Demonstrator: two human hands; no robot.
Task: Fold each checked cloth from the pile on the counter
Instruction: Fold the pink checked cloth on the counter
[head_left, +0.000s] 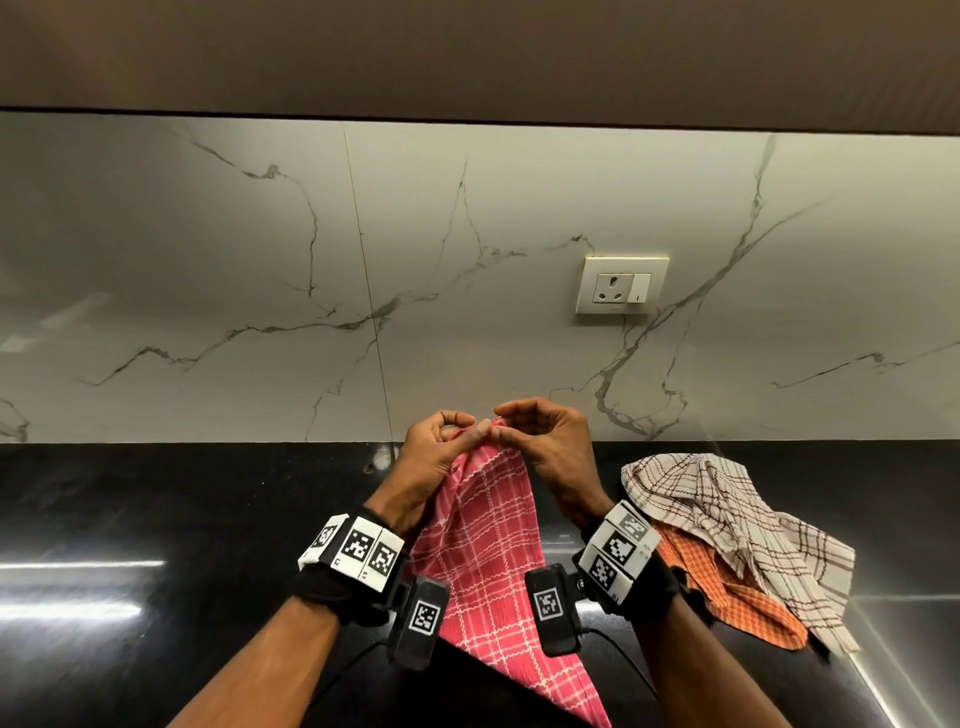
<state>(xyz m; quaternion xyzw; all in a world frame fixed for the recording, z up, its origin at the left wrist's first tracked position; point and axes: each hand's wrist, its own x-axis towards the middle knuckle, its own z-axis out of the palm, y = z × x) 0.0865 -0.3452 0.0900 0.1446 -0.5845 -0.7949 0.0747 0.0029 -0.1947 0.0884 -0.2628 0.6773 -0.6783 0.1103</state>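
Note:
A red checked cloth (493, 561) hangs lifted above the black counter (156, 519), draping down between my forearms. My left hand (436, 457) and my right hand (550, 447) meet at its top edge, both pinching the cloth with fingertips touching. To the right on the counter lies the pile: a white cloth with brown checks (727, 519) crumpled on top of an orange checked cloth (737, 597). Both wrists wear black bands with marker tags.
A marble-patterned backsplash (260, 286) rises behind the counter, with a wall socket and switch (621, 286) above the pile. A brown cabinet underside (467, 52) runs along the top. The counter's front edge runs along the lower right.

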